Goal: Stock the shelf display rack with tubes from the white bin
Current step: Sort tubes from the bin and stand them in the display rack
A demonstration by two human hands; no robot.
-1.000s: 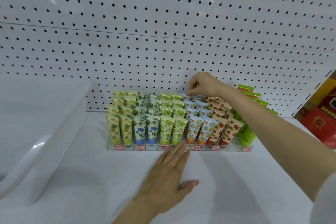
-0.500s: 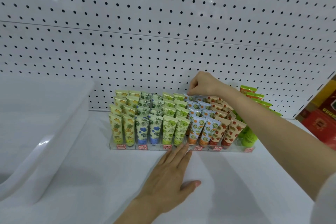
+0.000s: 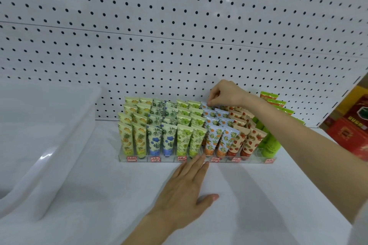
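Observation:
A clear display rack [image 3: 199,160] stands on the white shelf against the pegboard. It holds rows of patterned tubes [image 3: 169,135]: yellow, blue-flower, green, orange-fruit, strawberry and plain green ones. My right hand [image 3: 225,93] reaches over the back row and pinches the top of a pale blue orange-fruit tube [image 3: 207,105] standing there. My left hand [image 3: 187,187] lies flat on the shelf, its fingertips touching the rack's front edge. The white bin [image 3: 59,145] sits at the left; its inside shows no tubes.
The white pegboard wall [image 3: 179,36] rises right behind the rack. Red boxes [image 3: 350,131] stand beyond the shelf's right end. The shelf surface [image 3: 258,195] stretches in front of the rack.
Both hands stay about where they were. The right hand's fingers keep working the top of the back-row tube. The view has shifted slightly.

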